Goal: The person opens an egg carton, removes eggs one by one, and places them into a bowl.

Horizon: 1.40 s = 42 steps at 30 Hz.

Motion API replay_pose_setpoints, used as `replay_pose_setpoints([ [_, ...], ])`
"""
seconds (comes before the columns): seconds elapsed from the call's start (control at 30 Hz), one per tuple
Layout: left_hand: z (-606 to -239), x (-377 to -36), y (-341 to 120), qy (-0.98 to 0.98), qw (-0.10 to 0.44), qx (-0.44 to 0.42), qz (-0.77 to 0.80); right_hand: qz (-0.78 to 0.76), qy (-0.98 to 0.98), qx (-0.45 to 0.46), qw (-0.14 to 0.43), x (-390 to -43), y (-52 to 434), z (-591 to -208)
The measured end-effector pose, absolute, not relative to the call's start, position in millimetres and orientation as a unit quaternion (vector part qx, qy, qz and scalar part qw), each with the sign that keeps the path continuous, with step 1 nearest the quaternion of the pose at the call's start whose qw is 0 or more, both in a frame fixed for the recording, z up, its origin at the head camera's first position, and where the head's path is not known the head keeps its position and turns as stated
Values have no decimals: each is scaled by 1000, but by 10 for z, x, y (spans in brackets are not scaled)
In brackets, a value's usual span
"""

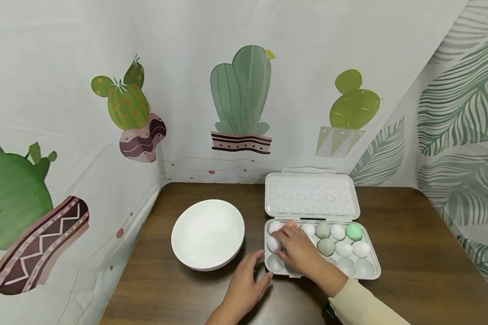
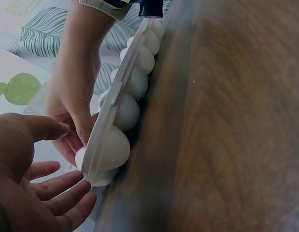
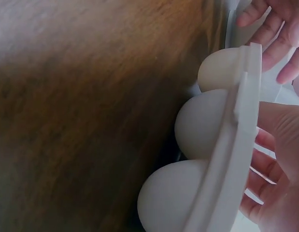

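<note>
An open white egg tray (image 1: 375,264) lies on the brown table (image 1: 410,253), its lid (image 1: 311,196) folded back. It holds several eggs: white ones, a grey-green one (image 1: 326,246) and a bright green one (image 1: 353,232). My right hand (image 1: 294,247) reaches over the tray's left cells, and its fingers curl on a white egg (image 1: 273,243). My left hand (image 1: 248,280) lies with straight fingers at the tray's front left corner. In the left wrist view my left hand (image 2: 48,169) is spread beside the tray rim (image 2: 115,106), and my right hand (image 2: 74,96) sits above it.
A white empty bowl (image 1: 207,234) stands left of the tray. A cactus-print cloth (image 1: 240,99) hangs behind and to the left, and a leaf-print cloth (image 1: 463,113) on the right. Bare table shows to the right of the tray.
</note>
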<state>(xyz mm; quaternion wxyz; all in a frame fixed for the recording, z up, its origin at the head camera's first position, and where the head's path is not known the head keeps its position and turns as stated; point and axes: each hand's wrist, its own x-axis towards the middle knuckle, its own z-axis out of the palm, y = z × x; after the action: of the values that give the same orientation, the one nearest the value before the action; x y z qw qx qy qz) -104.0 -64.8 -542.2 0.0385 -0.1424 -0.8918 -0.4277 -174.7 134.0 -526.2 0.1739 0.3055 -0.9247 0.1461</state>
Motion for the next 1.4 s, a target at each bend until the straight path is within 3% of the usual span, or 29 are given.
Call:
replay_pose_setpoints([
  [1.4,-5317,-1082,-590,-876,67,-150,-454,210,-908,296,208,-1674,1427,-5183],
])
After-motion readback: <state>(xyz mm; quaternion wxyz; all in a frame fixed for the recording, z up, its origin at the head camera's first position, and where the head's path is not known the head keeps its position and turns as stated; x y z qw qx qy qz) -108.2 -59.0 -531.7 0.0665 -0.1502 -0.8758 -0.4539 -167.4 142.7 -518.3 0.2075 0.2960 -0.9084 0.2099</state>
